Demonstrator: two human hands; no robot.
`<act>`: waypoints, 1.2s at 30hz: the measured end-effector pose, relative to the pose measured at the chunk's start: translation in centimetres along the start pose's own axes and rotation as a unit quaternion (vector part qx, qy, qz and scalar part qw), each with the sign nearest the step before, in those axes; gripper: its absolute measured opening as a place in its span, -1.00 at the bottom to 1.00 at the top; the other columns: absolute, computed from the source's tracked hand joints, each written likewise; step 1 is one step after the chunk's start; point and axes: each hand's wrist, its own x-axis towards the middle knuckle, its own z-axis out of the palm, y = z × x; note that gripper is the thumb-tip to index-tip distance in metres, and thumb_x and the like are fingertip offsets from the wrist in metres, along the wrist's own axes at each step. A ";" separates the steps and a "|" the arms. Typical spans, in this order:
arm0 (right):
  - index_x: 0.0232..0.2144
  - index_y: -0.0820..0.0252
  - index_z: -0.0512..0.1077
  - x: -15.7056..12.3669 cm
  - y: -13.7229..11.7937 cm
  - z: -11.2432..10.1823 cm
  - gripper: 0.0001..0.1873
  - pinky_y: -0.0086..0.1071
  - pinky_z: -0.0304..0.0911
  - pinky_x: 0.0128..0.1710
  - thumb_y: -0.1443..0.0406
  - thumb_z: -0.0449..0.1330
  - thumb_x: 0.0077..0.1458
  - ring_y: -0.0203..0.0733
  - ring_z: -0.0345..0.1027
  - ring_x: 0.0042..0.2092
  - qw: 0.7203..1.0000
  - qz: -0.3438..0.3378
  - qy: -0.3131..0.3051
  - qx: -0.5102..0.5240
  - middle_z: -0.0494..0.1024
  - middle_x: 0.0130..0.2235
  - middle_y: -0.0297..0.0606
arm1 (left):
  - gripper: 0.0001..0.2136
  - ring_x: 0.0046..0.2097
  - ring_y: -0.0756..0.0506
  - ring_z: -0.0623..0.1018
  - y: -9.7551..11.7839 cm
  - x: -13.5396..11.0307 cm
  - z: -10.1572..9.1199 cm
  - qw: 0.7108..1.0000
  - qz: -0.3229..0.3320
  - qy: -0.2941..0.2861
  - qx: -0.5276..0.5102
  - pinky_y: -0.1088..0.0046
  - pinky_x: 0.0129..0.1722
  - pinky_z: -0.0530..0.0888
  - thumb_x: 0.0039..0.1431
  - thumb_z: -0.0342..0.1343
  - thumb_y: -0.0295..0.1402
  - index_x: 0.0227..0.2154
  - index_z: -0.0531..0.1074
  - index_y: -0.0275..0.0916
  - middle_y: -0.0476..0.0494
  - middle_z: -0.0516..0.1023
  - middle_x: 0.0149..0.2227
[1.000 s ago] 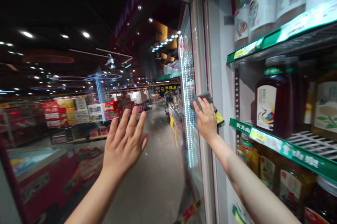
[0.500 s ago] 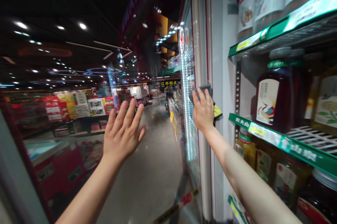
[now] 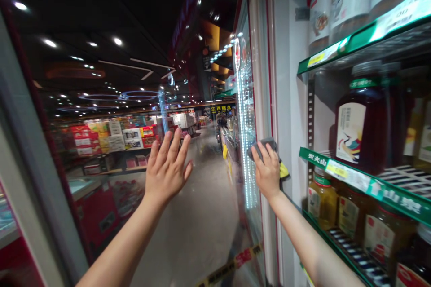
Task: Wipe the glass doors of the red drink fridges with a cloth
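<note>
My left hand [image 3: 168,165] lies flat on the glass of the open fridge door [image 3: 117,143], fingers stretched out and apart. My right hand [image 3: 267,172] presses a grey and yellow cloth [image 3: 269,150] against the door's right edge by the white frame [image 3: 262,98], with its fingers laid over the cloth. Both forearms reach up from below.
To the right, green-edged fridge shelves [image 3: 353,179] hold dark juice bottles [image 3: 365,125] and yellow bottles [image 3: 318,195]. Through the glass a store aisle shows with stacked boxes [image 3: 111,136] and a red chest freezer [image 3: 97,206]. A grey door frame [image 3: 23,165] stands at the left.
My right hand and the cloth have slid down along the door's edge. My left hand stays flat on the glass, and the view has shifted a little to the left.
</note>
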 end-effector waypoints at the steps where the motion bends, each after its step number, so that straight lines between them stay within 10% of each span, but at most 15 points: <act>1: 0.45 0.01 -0.13 2.1 -0.3 0.1 -0.19 0.08 0.09 0.32 0.52 -0.04 0.24 0.02 -0.05 0.43 1.000 0.009 0.007 0.012 0.20 0.39 -0.11 | -0.26 0.47 -0.22 -0.03 -0.1 0.0 0.1 1.000 0.001 -0.001 -0.001 0.14 0.45 -0.16 0.31 0.09 -0.25 0.44 -0.13 -0.10 -0.13 -0.09 0.46; 4: 0.46 0.05 -0.24 4.5 -1.7 0.4 -0.18 0.04 0.14 0.32 0.49 -0.04 0.27 -0.01 -0.07 0.44 0.998 0.007 0.029 0.052 0.05 0.44 -0.05 | -0.26 0.47 -0.22 -0.03 -0.4 0.0 0.3 1.000 0.006 -0.001 -0.005 0.15 0.45 -0.16 0.31 0.09 -0.24 0.44 -0.14 -0.08 -0.12 -0.10 0.46; 11: 0.45 0.11 -0.19 -3.1 -3.3 0.0 -0.12 -0.02 0.17 0.30 0.42 0.13 0.21 0.04 -0.13 0.45 0.994 -0.104 -0.037 0.007 -0.11 0.47 -0.02 | -0.26 0.47 -0.20 -0.05 -0.6 -0.1 1.0 1.000 0.013 0.010 0.006 0.16 0.45 -0.17 0.32 0.08 -0.24 0.44 -0.15 -0.11 -0.15 -0.07 0.46; 18: 0.46 0.12 -0.21 1.6 -6.3 1.6 -0.17 0.05 0.08 0.31 0.34 0.09 0.28 0.08 -0.21 0.47 0.999 0.040 -0.001 0.013 -0.07 0.46 0.04 | -0.29 0.47 -0.21 -0.08 -1.1 -0.4 1.2 1.000 0.011 -0.011 0.003 0.14 0.45 -0.18 0.35 0.03 -0.22 0.44 -0.18 -0.11 -0.15 -0.11 0.46; 24: 0.39 -0.10 0.06 -1.6 -4.9 0.3 -0.22 -0.12 -0.06 0.37 0.27 0.21 0.19 -0.08 0.06 0.39 0.982 -0.175 -0.046 0.046 0.24 0.37 -0.18 | -0.31 0.47 -0.20 -0.10 -0.9 -0.5 1.3 1.000 0.010 -0.017 0.008 0.13 0.45 -0.19 0.37 0.00 -0.22 0.45 -0.17 -0.13 -0.16 -0.12 0.46; 31: 0.43 0.04 -0.04 5.1 -7.6 1.8 -0.22 0.25 -0.31 0.38 0.26 0.11 0.24 0.09 -0.13 0.44 0.998 -0.020 -0.009 0.062 0.07 0.43 -0.08 | -0.35 0.48 -0.20 -0.12 -0.9 -0.5 1.2 0.999 0.004 -0.041 0.009 0.12 0.45 -0.18 0.37 -0.02 -0.24 0.44 -0.10 -0.15 -0.17 -0.11 0.46; 36: 0.40 -0.10 0.04 1.5 -8.9 1.1 -0.23 0.14 -0.31 0.41 0.30 0.16 0.20 -0.05 -0.01 0.41 0.969 -0.217 -0.050 0.103 0.28 0.35 -0.20 | -0.37 0.48 -0.21 -0.11 -1.1 -0.6 0.9 0.999 0.016 -0.046 0.017 0.11 0.45 -0.16 0.38 -0.05 -0.26 0.44 -0.10 -0.18 -0.18 -0.10 0.47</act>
